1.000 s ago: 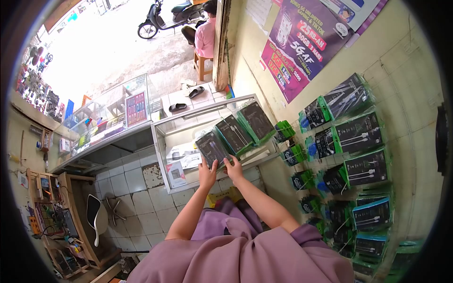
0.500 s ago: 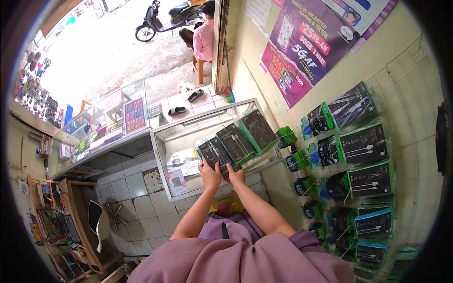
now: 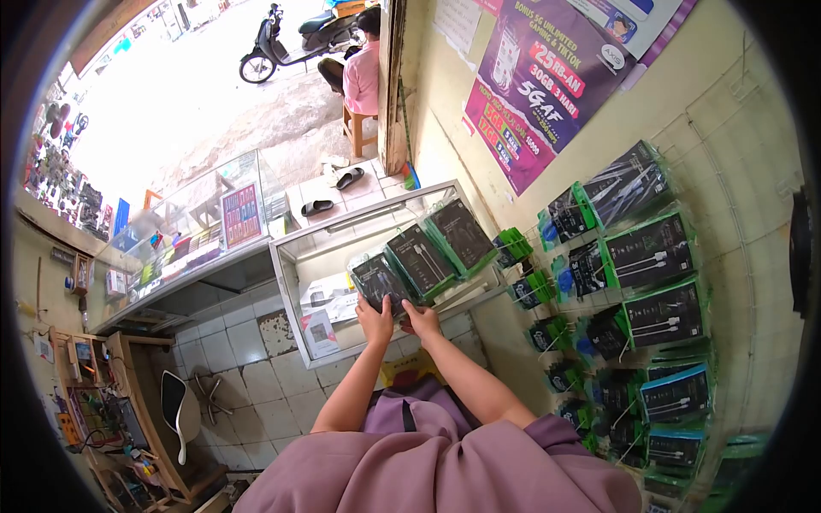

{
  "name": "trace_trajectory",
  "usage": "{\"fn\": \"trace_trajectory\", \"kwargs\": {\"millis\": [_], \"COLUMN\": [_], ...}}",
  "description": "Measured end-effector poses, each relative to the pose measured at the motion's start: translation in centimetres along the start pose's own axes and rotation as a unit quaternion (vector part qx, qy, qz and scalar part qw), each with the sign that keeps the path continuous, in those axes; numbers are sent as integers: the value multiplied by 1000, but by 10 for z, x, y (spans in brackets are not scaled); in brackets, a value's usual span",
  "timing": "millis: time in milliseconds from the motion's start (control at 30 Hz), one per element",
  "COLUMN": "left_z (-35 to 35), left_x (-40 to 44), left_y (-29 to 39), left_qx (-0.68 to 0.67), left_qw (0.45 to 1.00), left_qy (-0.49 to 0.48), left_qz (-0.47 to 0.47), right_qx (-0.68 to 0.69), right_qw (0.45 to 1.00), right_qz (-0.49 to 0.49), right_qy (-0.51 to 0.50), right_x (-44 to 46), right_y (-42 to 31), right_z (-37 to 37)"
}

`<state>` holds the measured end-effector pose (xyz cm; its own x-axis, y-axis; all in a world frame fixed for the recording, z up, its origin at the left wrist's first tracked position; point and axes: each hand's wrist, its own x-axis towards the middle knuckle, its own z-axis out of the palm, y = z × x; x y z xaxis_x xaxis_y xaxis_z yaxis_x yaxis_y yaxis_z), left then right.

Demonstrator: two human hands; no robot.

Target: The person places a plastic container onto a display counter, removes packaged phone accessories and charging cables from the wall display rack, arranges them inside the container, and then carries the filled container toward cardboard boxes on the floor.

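Note:
On the glass showcase (image 3: pixel 338 349) in front of me lie three stacks of black-and-green packs. Both hands are at the nearest one, a cable pack (image 3: pixel 376 279) in a clear plastic sleeve. My left hand (image 3: pixel 375 321) grips its lower left edge, thumb on top. At the lower right corner, my right hand (image 3: pixel 421 321) is closed about the edge, its fingers partly hidden. Beside it rests a second cable pack (image 3: pixel 421 258) with a white cable printed on it. A third black pack (image 3: pixel 462 232) lies farther right.
More packs (image 3: pixel 652 256) hang from hooks on a wire rack at right. White boxes (image 3: pixel 321 332) sit inside the showcase. A second glass counter (image 3: pixel 184 218) stands left, with a chair (image 3: pixel 181 415) below it. Outside, a person in pink (image 3: pixel 363 77) sits near a scooter (image 3: pixel 295 43).
The near pack has shifted slightly left and lies flatter, with both hands still at it. My right hand's fingers have moved a little at its corner. The whole view has tilted slightly.

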<state>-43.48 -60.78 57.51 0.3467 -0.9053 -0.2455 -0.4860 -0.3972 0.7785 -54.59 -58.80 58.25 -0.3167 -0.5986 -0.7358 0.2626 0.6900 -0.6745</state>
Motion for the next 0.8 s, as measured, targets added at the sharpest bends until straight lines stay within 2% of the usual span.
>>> {"fn": "trace_trajectory", "kwargs": {"millis": [33,100,167,233,300,367,467,500,567,600,667,800], "left_z": [1,5,9,12,8,5,4,4,4,4,2,3], "left_x": [1,4,4,2,-3,-7,-7,-7,-7,-7,-8,-12], "left_y": [-4,-12,-14,-9,4,15,30,35,46,49,52,46], "left_qx": [0,-8,-17,-25,-41,-27,7,26,49,70,83,67], "left_qw": [1000,998,996,994,997,998,1000,1000,999,997,996,997], "left_qy": [0,-2,5,11,0,8,15,14,19,25,35,26], "left_qz": [0,66,85,103,70,61,27,3,-13,-28,-24,-27], "right_qx": [25,50,71,82,92,-29,-110,-110,-143,-143,84,155], "right_qw": [1000,998,995,993,990,986,979,979,984,984,989,983], "right_qz": [-7,-15,-60,-70,-80,-111,-80,-80,4,5,-61,-66], "right_qy": [-9,-19,46,57,68,121,154,153,111,110,101,69], "right_x": [2,12,16,16,31,66,80,60,-9,-10,-16,-10], "right_y": [3,12,16,15,27,50,54,36,-26,-22,-7,18], "right_z": [0,0,1,-1,-6,-8,-10,-10,-8,-6,1,-3]}}
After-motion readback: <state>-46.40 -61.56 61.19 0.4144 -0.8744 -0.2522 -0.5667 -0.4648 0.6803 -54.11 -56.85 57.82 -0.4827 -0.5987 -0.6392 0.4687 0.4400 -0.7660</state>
